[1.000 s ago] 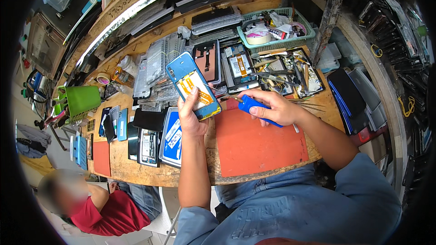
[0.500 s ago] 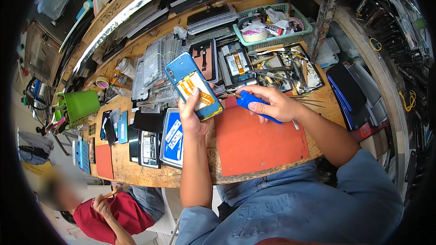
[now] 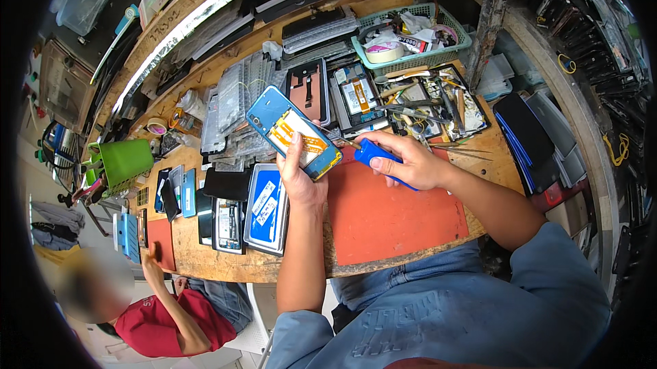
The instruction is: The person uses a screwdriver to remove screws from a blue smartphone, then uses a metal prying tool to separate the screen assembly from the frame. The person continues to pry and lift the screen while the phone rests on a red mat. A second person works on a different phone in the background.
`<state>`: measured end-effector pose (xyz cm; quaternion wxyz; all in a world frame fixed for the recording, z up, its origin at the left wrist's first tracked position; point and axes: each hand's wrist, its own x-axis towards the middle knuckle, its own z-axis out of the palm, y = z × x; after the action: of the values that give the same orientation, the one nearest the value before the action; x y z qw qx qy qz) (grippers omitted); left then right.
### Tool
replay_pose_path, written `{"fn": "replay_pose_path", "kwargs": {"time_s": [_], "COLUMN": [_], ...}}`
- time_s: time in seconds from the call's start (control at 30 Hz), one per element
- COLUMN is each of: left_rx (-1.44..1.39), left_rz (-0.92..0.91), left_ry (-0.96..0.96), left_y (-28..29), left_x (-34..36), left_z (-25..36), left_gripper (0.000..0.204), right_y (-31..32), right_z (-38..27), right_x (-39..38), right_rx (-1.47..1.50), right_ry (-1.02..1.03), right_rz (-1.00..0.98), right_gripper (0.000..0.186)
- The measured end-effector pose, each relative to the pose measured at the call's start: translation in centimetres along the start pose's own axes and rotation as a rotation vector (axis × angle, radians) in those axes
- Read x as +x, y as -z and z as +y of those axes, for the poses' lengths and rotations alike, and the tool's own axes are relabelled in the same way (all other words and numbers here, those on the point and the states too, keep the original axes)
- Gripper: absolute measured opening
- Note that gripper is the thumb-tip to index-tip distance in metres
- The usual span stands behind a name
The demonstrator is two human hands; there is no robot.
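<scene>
My left hand (image 3: 301, 181) holds up a blue smartphone (image 3: 268, 117) without its back cover, thumb on the pale battery and fingers behind. Orange flex cables (image 3: 287, 129) run across its inside. In my right hand (image 3: 415, 162) is a screwdriver (image 3: 373, 155) with a thick blue handle. Its thin metal shaft points left at the phone's right edge; whether the tip touches the phone I cannot tell. Below both hands lies an orange-red mat (image 3: 397, 215) on the wooden bench.
A green basket (image 3: 383, 64) of tape and scraps stands at the back, near a tray of hand tools (image 3: 452, 102). Opened phones (image 3: 228, 222) and a blue-and-white box (image 3: 267, 208) lie left. A co-worker in a red shirt (image 3: 157, 324) sits at lower left.
The phone has tilted further, its top leaning more to the left, and has shifted slightly right. My right hand and screwdriver moved slightly right. The co-worker's hand has risen toward the bench edge.
</scene>
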<state>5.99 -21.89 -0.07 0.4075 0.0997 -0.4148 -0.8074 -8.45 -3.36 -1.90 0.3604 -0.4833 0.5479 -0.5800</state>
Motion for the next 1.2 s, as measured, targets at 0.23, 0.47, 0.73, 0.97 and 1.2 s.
{"fn": "replay_pose_path", "kwargs": {"time_s": [0.23,0.47,0.73,0.97,1.2], "left_rx": [-0.024,0.041,0.131,0.143,0.112], "left_rz": [0.007,0.019,-0.044,-0.035,-0.033], "left_ry": [0.016,-0.035,-0.057,-0.061,-0.049], "left_y": [0.6,-0.1,-0.3,-0.5,-0.6], "left_x": [0.2,-0.1,-0.5,-0.9,-0.3], "left_z": [0.1,0.0,-0.7,-0.2,0.0], "left_gripper": [0.038,0.039,0.036,0.036,0.036], "right_y": [0.1,-0.6,0.3,2.2,0.0], "right_z": [-0.5,-0.7,0.0,-0.3,-1.7], "right_x": [-0.1,-0.1,0.3,0.6,-0.3], "right_rx": [-0.008,0.009,0.087,0.096,-0.136], "right_ry": [-0.055,-0.048,-0.063,0.066,0.021], "right_rz": [-0.027,0.010,0.150,0.236,0.044], "right_gripper": [0.056,0.058,0.053,0.053,0.056]}}
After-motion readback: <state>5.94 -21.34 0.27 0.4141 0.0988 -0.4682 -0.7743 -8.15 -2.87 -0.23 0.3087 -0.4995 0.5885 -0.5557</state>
